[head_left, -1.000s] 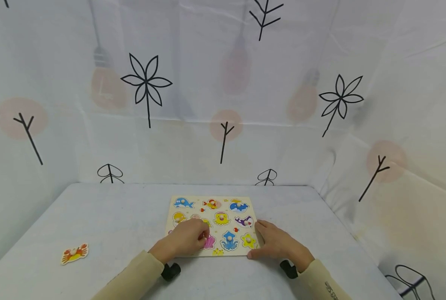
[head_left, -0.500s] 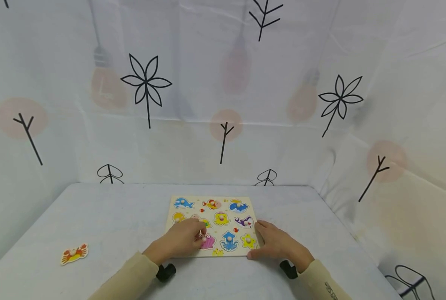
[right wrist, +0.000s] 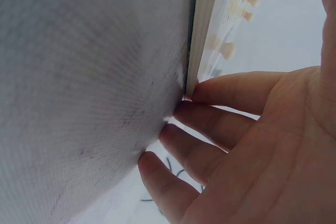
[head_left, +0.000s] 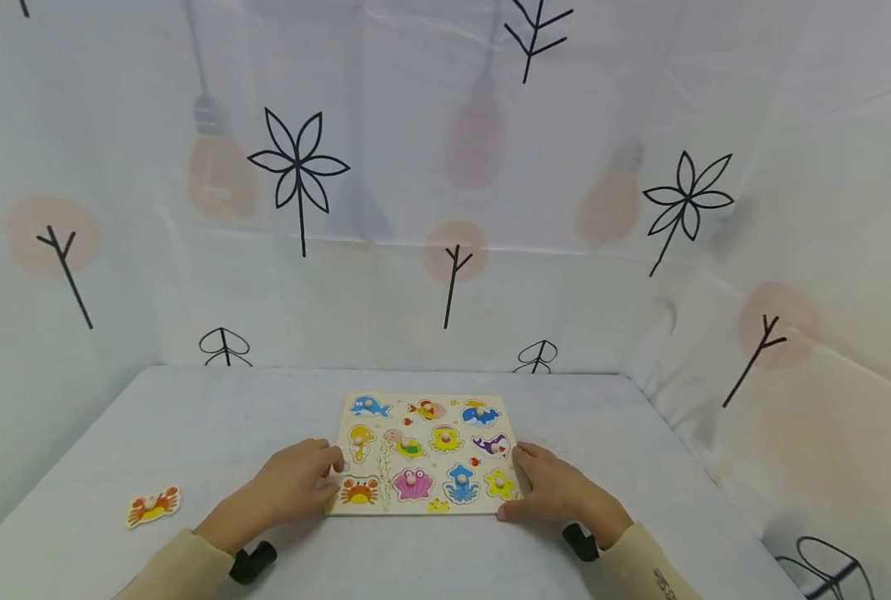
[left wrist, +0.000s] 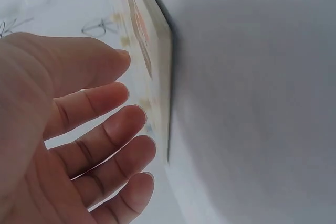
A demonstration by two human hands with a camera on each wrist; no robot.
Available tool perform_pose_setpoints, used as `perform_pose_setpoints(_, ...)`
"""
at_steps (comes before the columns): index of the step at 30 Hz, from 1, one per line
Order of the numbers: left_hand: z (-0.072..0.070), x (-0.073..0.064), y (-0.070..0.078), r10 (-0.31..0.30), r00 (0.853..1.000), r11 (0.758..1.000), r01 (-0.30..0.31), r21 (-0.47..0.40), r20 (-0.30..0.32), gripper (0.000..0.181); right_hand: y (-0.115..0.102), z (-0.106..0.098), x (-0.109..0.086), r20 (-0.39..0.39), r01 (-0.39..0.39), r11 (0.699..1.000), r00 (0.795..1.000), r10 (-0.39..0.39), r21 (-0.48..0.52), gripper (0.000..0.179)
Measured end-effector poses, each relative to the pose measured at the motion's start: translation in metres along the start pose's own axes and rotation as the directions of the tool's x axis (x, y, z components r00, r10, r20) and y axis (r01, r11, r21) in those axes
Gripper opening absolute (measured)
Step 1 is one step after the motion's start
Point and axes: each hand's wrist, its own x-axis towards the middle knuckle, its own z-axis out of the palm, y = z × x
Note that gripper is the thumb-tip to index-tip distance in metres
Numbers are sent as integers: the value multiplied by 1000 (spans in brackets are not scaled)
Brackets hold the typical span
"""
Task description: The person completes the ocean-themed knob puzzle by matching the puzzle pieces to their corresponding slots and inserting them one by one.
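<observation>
A wooden peg puzzle board (head_left: 483,507) with sea animals lies flat on the table. Its front-left crab recess (head_left: 360,491) shows a printed crab and has no knob. My left hand (head_left: 287,483) is just off the board's left edge, holding nothing; the left wrist view shows its fingers (left wrist: 113,129) spread and slightly bent beside the board. With straight fingers, my right hand (head_left: 561,492) touches the right edge, its thumb at the front-right corner. Fingertips of that hand (right wrist: 247,129) also rest on the tablecloth. A crab puzzle piece (head_left: 152,507) with a knob lies on the table far left.
Knobbed pieces fill other spots, among them a pink shell (head_left: 412,483), a blue squid (head_left: 461,484) and a yellow star (head_left: 499,483). White cloth covers the table (head_left: 415,567). A printed curtain (head_left: 385,300) hangs behind and at both sides.
My left hand has moved left, off the board from over its front-left part, uncovering the crab recess and the seahorse. My right hand stays at the right edge. The head view has shifted slightly.
</observation>
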Motion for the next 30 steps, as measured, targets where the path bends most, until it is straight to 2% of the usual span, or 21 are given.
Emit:
perform_pose_setpoints(6,-13,-25,-26,-112,994,994,112,9,3,17,0,4,0,1,8,1000,1000,-8,7,110)
perform_pose_setpoints(11,-24,-46,-51,-141,989,989,142,28,-35,19,-1,4,0,-3,13,1000,1000,-13,5,110)
perform_pose_setpoints(17,-31,-72,-83,-167,983,985,170,35,-80,20,-1,5,1,-1,8,1000,1000,-8,8,110)
perform_pose_setpoints(23,-35,-87,-107,-205,973,976,211,54,-108,20,1,6,2,-2,-1,1000,1000,1,10,111)
perform_pose_setpoints(30,-34,-95,-130,-235,966,969,241,47,-108,16,1,3,2,-7,-4,1000,1000,4,3,111)
